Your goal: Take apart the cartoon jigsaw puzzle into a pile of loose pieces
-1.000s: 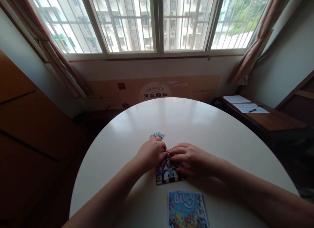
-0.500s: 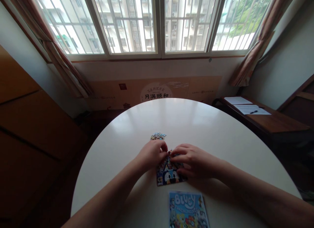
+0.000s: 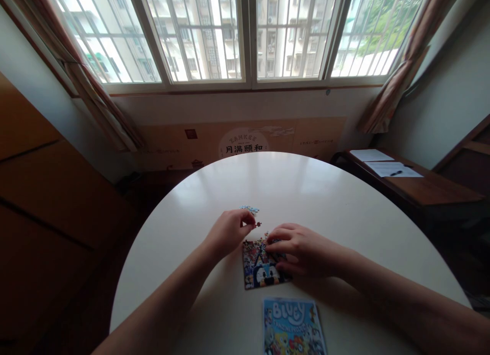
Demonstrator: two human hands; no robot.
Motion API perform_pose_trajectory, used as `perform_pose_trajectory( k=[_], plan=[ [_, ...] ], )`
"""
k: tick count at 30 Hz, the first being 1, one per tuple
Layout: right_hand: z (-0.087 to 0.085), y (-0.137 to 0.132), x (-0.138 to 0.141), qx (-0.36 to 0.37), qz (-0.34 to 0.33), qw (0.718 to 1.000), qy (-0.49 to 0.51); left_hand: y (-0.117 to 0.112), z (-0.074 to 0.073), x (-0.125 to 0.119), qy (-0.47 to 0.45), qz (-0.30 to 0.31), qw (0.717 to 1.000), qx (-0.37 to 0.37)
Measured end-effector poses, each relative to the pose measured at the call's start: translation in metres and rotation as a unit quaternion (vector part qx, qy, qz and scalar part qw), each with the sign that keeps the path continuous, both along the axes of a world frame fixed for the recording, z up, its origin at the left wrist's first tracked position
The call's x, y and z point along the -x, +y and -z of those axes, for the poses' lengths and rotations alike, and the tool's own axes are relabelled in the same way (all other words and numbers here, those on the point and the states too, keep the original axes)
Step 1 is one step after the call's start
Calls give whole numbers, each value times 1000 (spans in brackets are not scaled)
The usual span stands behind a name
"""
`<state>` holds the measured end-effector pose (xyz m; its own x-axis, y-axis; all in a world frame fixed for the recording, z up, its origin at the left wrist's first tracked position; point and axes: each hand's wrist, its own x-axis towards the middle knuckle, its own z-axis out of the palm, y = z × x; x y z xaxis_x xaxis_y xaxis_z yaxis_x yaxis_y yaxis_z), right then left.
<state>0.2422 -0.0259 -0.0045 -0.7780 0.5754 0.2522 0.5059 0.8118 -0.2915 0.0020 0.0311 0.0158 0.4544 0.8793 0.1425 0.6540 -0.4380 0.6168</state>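
Note:
A partly assembled jigsaw puzzle (image 3: 250, 265) with a blue cartoon dog's face lies on the white round table. Just beyond its upper left edge, my left hand (image 3: 231, 231) is closed in a pinch on a small dark red puzzle piece (image 3: 259, 224), which sticks out past the fingertips. My right hand (image 3: 294, 248) rests over the right part of the puzzle, fingers apart and touching its face; they cover part of the picture. Behind my left hand shows a small pile of loose puzzle pieces (image 3: 250, 209), partly hidden by that hand.
Nearest me on the table (image 3: 161, 248) lies a blue "Bluey" picture sheet or box (image 3: 294, 327). To the right, a brown wooden desk (image 3: 447, 186) carries papers (image 3: 394, 169) and a pen. A barred window and a printed panel are beyond the table.
My left hand has moved up and left, off the puzzle's top edge, with the red piece in its fingers. More of the puzzle's left side shows. My right hand has stayed put.

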Motion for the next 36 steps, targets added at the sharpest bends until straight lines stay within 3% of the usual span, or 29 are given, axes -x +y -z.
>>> perform_pose_trajectory(
  k=[7,13,19,25,31,36],
  plan=[
    [0,0,1,7,0,1000,6,26,-5,36,-27,-130,991,-19],
    [1,0,1,9,2,1000,9,34,7,37,-27,-133,991,13],
    [1,0,1,3,2,1000,11,35,17,30,-1,-151,988,-33],
    [3,0,1,-1,1,1000,16,36,17,28,11,-181,982,-49],
    [2,0,2,3,6,1000,5,30,11,27,15,-177,981,-74],
    [8,2,4,-6,-16,1000,-4,14,3,16,29,-85,989,-120]
  ],
)
